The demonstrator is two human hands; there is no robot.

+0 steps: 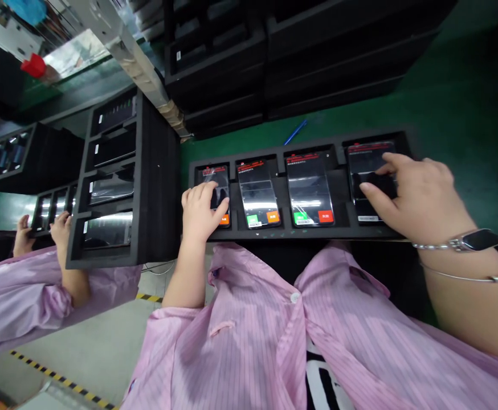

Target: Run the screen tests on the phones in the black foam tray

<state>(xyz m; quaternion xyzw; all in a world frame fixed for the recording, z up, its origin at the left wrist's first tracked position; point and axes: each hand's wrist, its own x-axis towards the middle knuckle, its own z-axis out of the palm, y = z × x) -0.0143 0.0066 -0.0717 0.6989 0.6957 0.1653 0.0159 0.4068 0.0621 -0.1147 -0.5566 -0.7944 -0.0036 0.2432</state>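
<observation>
A black foam tray (338, 196) lies in front of me with several smartphones in its slots, screens up and lit with red text along the top. My left hand (201, 210) rests over the leftmost phone (213, 172), fingers apart, hiding much of its screen. Two middle phones (258, 192) (309, 191) each show a coloured button at either lower corner, green on the left. At the right end, my right hand (420, 193) reaches over the rightmost phone (371, 159), thumb and fingers apart. Its fingers are over the screen; whether they touch it I cannot tell.
A stack of black foam trays (155, 182) with phones stands to my left. More black trays (219, 62) are piled at the back. A blue pen (296, 132) lies on the green table (466, 114). On the far left, a co-worker's hands (61, 228) are beside another phone tray.
</observation>
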